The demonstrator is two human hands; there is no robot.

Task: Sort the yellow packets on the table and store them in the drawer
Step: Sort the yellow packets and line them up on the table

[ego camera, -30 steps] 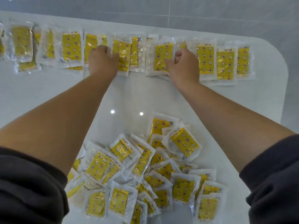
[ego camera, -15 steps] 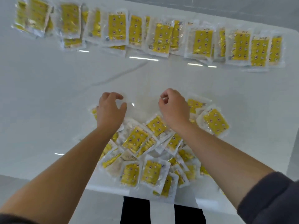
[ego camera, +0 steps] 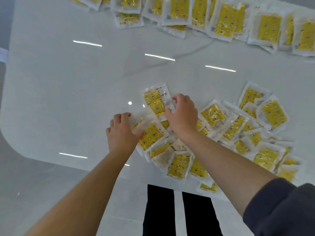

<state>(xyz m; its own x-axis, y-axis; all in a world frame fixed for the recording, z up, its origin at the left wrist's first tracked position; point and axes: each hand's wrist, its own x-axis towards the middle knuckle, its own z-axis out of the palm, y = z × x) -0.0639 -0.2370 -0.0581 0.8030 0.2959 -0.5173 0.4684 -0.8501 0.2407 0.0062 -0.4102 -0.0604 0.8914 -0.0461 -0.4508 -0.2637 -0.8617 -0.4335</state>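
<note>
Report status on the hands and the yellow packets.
Left hand grips one yellow packet; right hand pinches a second packet just beyond it. Loose pile by the near table edge, row along the far edge. Nothing in the way; no drawer in view.

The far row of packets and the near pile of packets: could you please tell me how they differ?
The far row lies in a line, packets mostly aligned alike; the near pile is a jumble at all angles. The left hand pinches one packet, the right hand another packet, both at the near pile; nothing touches the far row. Both hold the same yellow packets in clear wrap on the white table.
</note>
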